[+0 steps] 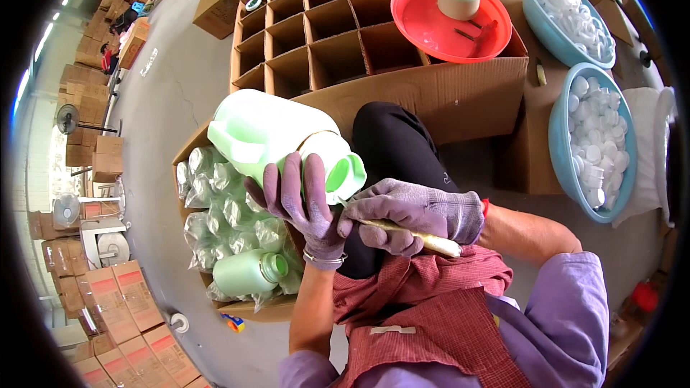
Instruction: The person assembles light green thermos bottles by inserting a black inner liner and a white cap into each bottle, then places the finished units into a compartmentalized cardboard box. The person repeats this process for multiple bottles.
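A pale green plastic jug (269,126) with a side handle lies tilted across my lap, its open mouth toward my right hand. Beneath its neck, my gloved left hand (305,205) is closed around it. My gloved right hand (417,212) grips a slim tool with a pale yellow, wrapped-looking handle (440,246). The tool's thin tip reaches the rim of the jug's mouth; its exact kind is hard to make out. At my left, another green jug (248,274) rests on plastic-wrapped bottles (233,212) in a carton.
Ahead stands a divided carton (431,97), several compartments holding bottles. On its right corner sits a red basin (411,25) with a green-and-cream lid (458,0). Two blue basins at the right hold white rings (568,18) and white caps (593,136). Stacked cartons (133,316) line the left.
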Demonstrator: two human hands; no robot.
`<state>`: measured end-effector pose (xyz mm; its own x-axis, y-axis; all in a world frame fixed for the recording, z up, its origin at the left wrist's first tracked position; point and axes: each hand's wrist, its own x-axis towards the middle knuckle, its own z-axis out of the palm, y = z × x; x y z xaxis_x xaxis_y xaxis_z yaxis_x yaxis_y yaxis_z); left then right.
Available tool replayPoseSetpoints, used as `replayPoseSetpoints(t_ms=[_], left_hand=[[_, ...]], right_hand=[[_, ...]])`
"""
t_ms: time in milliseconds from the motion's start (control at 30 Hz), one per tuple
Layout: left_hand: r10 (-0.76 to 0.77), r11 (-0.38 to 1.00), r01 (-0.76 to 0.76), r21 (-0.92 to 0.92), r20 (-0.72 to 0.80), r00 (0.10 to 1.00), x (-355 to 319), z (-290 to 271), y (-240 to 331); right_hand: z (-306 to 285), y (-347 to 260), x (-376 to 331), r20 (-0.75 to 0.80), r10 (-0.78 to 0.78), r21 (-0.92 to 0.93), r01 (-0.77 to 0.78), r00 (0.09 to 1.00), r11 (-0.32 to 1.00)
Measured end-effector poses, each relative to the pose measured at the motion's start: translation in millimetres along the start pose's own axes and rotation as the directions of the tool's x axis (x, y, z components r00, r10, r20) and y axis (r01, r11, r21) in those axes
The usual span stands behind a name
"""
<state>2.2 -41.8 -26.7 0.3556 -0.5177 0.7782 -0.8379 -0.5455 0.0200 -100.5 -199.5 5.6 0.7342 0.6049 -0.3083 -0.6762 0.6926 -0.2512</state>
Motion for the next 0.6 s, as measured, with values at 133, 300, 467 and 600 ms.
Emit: replayPoseSetpoints(t_ms=[133,300,467,600], left_hand=[[-0.024,0.999,0.021,-0.037,-0.090,0.996,3.4,7.7,0.2],[-0.062,0.995,0.055,-0.085,-0.084,0.995,6.8,6.9,4.5],[-0.006,0.993,0.001,-0.122,-0.048,0.999,5.7,1.9,-9.1],[-0.040,0.989,0.033,-0.144,-0.045,0.998,12.1,2.6,-3.4]], right_hand=[[-19.2,23.9,33.6,0.507,-0.218,0.409,-0.010,0.834,0.912],[3.0,54.2,63.1,0.543,-0.558,0.703,0.024,0.628,0.711],[21.5,26.9,12.7,0.116,-0.387,0.219,0.356,0.915,0.908],[38.8,5.6,-7.2,-0.110,-0.382,-0.118,0.369,0.918,0.922]])
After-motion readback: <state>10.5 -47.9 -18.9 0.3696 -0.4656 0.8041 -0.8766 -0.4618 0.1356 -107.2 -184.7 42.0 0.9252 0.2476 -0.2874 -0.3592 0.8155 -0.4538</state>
